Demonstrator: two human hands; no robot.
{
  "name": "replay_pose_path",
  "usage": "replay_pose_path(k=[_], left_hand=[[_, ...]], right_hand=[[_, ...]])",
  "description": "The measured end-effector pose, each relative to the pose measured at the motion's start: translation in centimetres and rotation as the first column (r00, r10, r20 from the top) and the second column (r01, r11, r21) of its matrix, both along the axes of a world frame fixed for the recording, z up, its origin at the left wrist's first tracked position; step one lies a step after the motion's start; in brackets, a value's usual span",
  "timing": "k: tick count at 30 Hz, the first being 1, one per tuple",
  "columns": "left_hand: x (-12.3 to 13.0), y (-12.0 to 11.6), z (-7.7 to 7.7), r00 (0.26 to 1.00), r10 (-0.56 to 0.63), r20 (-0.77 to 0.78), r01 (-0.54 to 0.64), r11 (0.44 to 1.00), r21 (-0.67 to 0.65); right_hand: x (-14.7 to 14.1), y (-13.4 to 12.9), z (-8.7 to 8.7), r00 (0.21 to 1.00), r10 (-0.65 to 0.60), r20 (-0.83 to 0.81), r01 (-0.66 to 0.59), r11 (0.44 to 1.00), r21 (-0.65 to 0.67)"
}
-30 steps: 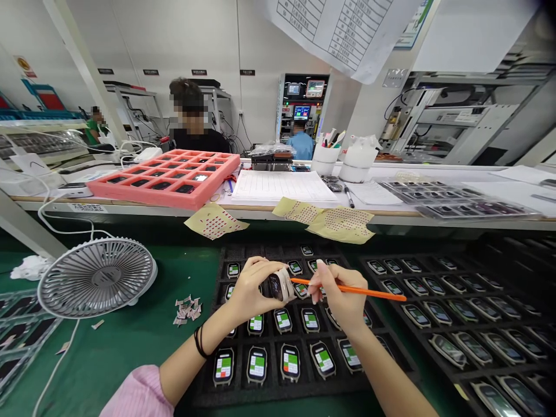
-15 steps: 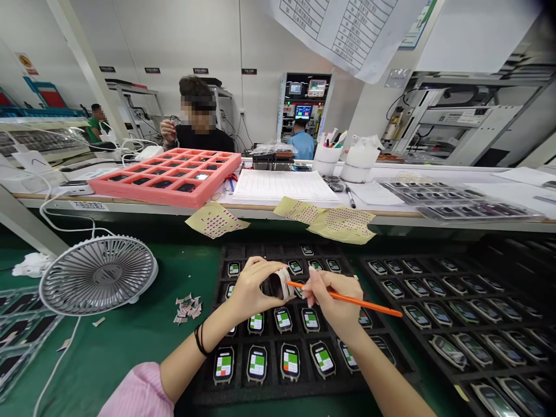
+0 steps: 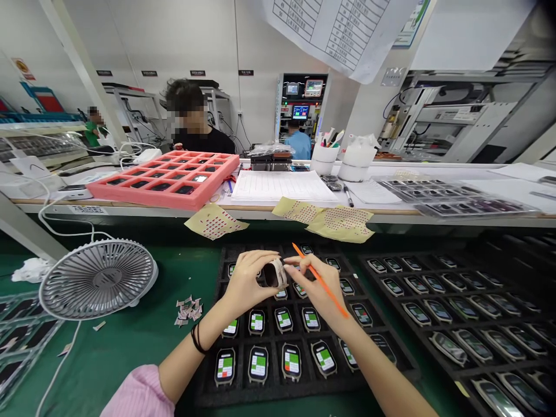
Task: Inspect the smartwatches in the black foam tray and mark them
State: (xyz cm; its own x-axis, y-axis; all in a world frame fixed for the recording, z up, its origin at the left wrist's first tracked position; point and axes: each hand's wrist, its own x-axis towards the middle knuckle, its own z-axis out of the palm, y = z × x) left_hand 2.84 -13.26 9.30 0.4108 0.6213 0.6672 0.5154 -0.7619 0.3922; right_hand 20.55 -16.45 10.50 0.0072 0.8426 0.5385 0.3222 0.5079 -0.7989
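Orange stick (image 3: pixel 320 280) has swung from near-flat to a steep diagonal, tip now up and away from the body, lower end by the right hand's wrist side. Left hand (image 3: pixel 247 284) has the smartwatch (image 3: pixel 275 274) up off the tray, fingers pressed together and curled over its top edge, dark face turned toward the right hand. Right hand (image 3: pixel 319 289) pinches the stick between thumb and forefinger, other fingers loosely curled; fingertips (image 3: pixel 296 267) sit just beside the watch, contact unclear. Both hands hover over the black foam tray (image 3: pixel 208 394), rows of watches below showing green and red screens. Second tray of watches (image 3: pixel 434 278) to the right. Green mat (image 3: pixel 121 347) on the left carries a grey desk fan (image 3: pixel 98 280) and a small pile of paper scraps (image 3: pixel 189 310). Across the bench: pink foam tray (image 3: pixel 143 197), printed form (image 3: pixel 282 185), sticker sheets (image 3: pixel 343 223), co-worker in black (image 3: pixel 204 139). Pink sleeve (image 3: pixel 134 391) on the left arm.
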Motion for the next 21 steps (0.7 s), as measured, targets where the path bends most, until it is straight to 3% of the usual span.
replay_pose_path(k=[6,9,13,21], left_hand=[[0.1,-0.2,-0.6,0.994,0.072,-0.081,-0.067,0.996,0.062],[0.3,-0.3,-0.6,0.994,0.068,-0.088,-0.064,0.997,0.048],[0.2,-0.7,0.0,0.997,0.053,-0.046,-0.052,0.998,0.038],[-0.1,-1.5,0.9,0.999,0.038,-0.008,-0.037,0.997,0.063]], right_hand=[[-1.2,0.5,-1.1,0.991,0.135,-0.013,-0.135,0.971,-0.195],[-1.0,0.8,-1.4,0.971,0.192,-0.141,-0.221,0.945,-0.239],[-0.6,1.0,-1.1,0.890,0.261,-0.374,-0.373,0.889,-0.265],[-0.6,0.6,-0.5,0.861,0.231,-0.453,-0.387,0.875,-0.291]])
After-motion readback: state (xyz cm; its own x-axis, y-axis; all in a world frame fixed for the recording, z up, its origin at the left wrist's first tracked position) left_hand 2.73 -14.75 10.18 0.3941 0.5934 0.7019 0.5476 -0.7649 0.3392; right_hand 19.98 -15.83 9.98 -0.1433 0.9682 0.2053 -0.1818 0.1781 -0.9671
